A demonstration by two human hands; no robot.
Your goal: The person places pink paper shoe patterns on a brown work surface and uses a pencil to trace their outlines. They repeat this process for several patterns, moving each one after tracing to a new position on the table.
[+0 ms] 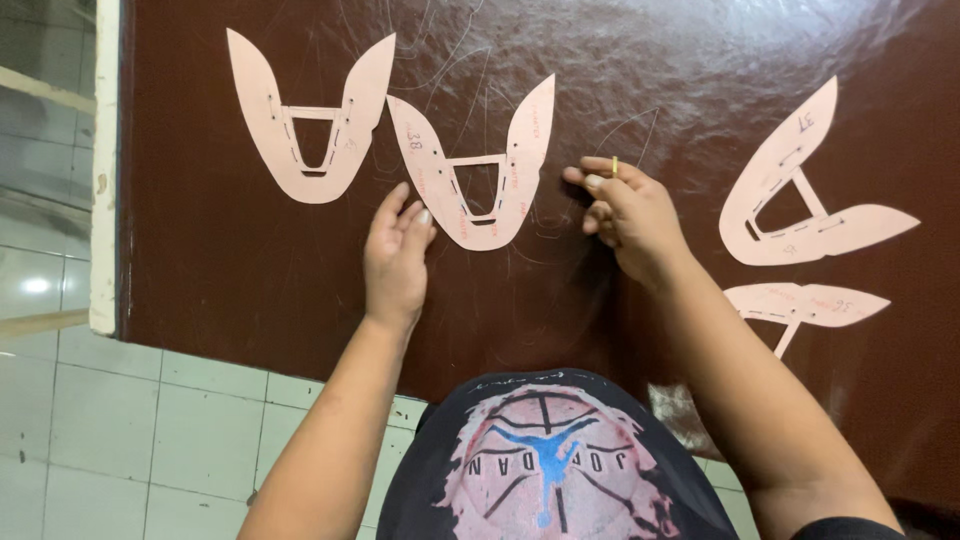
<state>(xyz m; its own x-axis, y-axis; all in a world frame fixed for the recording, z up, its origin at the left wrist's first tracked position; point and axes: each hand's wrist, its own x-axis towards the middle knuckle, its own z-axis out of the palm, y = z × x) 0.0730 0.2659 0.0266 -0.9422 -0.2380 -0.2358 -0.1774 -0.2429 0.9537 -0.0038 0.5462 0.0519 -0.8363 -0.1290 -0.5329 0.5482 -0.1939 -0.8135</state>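
A dark brown leather sheet (250, 270) covers the work surface. Several pink card shoe-upper patterns lie on it. My left hand (397, 255) rests flat, fingertips touching the lower left edge of the middle pattern (520, 150). My right hand (628, 213) sits just right of that pattern, fingers closed on a thin yellow marking tool (614, 165) whose tip shows above the knuckles. Another pattern (355, 95) lies to the upper left.
Two more pink patterns lie at the right, a large one (800, 190) and a partly hidden one (810, 303) below it. A white frame edge (103, 170) borders the sheet on the left. Pale floor tiles (130, 430) show below. Faint traced outlines mark the leather.
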